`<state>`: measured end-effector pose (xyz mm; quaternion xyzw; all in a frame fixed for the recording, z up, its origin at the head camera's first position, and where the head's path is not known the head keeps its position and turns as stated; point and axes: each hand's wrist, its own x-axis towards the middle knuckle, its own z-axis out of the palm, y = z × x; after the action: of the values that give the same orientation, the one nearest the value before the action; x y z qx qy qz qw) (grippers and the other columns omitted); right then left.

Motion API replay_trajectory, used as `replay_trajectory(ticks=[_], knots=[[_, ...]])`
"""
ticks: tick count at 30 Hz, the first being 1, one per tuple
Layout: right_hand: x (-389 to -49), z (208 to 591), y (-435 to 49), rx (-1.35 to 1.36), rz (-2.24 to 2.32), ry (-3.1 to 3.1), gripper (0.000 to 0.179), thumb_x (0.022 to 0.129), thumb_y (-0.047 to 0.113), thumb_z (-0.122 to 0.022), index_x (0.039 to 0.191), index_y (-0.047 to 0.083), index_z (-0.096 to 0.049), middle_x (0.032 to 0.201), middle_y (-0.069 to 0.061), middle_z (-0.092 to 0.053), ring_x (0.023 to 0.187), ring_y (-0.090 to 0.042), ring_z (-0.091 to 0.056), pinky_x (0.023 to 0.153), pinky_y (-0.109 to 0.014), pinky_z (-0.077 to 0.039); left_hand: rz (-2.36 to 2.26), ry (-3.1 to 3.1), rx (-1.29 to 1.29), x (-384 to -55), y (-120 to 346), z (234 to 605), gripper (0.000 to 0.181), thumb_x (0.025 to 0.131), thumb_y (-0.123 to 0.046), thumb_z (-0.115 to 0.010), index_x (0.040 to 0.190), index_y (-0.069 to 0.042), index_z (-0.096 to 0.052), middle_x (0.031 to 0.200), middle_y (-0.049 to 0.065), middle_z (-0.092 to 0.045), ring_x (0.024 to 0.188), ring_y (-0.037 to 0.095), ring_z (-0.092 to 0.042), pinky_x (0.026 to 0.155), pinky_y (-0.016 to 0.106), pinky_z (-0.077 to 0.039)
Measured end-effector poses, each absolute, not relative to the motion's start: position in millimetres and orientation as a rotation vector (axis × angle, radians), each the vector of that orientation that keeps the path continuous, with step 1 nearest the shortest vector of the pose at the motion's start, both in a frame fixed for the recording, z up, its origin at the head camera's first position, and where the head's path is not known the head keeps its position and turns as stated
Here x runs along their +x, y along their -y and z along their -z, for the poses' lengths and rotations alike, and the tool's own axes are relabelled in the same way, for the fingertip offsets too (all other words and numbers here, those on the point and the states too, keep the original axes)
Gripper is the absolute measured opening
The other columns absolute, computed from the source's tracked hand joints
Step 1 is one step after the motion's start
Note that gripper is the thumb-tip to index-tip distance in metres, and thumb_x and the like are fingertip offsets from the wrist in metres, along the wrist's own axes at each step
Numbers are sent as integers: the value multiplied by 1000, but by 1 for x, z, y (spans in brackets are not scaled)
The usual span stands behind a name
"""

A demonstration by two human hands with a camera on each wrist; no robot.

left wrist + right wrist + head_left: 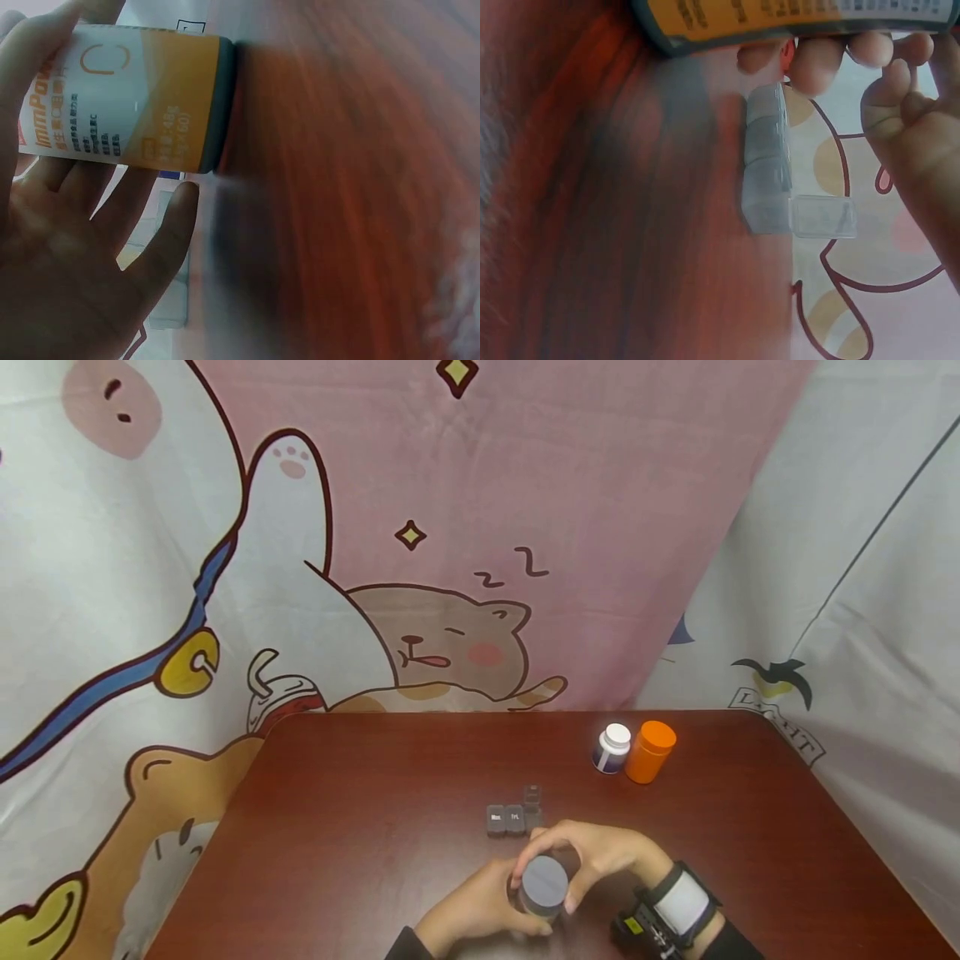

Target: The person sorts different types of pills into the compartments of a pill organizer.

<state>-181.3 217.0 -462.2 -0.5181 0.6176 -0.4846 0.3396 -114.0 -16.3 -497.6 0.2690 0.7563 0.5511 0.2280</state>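
Note:
My left hand [487,897] grips a supplement bottle [542,906] with a grey lid [545,882]. Its label is orange and white in the left wrist view, where the thumb and fingers of that hand [60,247] wrap the body and the dark base is close to the tabletop. From the right, my right hand [600,852] arches over the top, with fingers and thumb on opposite sides of the lid. Just beyond the hands lies a translucent grey pill organizer [506,820], partly hidden by my right hand; in the right wrist view one compartment lid [823,217] stands open.
A white bottle [612,749] and an orange bottle [650,753] stand side by side near the back right of the brown table [360,827]. Behind the table hangs a cloth [585,510] printed with cartoon animals. A wrist camera [647,927] is strapped below my right hand.

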Motion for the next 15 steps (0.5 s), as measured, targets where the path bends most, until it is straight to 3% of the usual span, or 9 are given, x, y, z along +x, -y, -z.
replay_trajectory(ticks=[9,15], knots=[[-177,457,-216,-1283,1399,-1474,64,89,32,-85,139,-1,-61,133,-19,-65,122,-16,-56,113,-37,-44,-1510,-2109,733,-113,15,498,53,77,-18,-93,125,-20,-71,107,-18,-72,97,-5,-64,89,20,-52],[-177,454,-221,-1268,1370,-1528,63,89,25,-84,143,3,-60,138,-15,-65,124,-16,-57,114,-38,-44,-1508,-2115,714,-113,14,500,50,76,-17,-93,120,-20,-71,103,-19,-73,94,-5,-64,88,19,-52]])
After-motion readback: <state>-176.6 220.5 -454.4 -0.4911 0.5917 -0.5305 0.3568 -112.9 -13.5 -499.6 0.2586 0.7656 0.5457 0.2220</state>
